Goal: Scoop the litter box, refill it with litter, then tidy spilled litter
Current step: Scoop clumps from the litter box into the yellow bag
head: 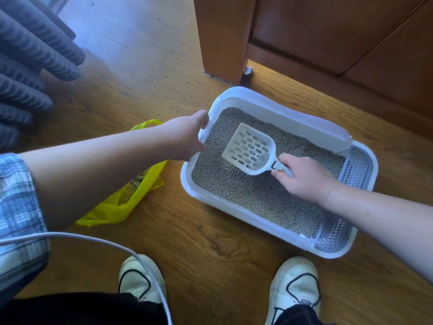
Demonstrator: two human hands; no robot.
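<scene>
A white litter box (236, 213) sits on the wooden floor, filled with grey litter (253, 193). My left hand (187, 137) grips the box's left rim. My right hand (304, 179) holds the handle of a white slotted scoop (248, 148), whose blade is raised just above the litter with a few grains in it. A perforated grey step (351, 174) runs along the box's right end.
A yellow plastic bag (131, 198) with clumps inside lies left of the box. Loose litter grains (173, 109) dot the floor behind it. A wooden cabinet (328, 43) stands behind the box, grey ribbed fabric (30, 66) at far left. My white shoes (295, 285) and a white cable (93, 240) are near.
</scene>
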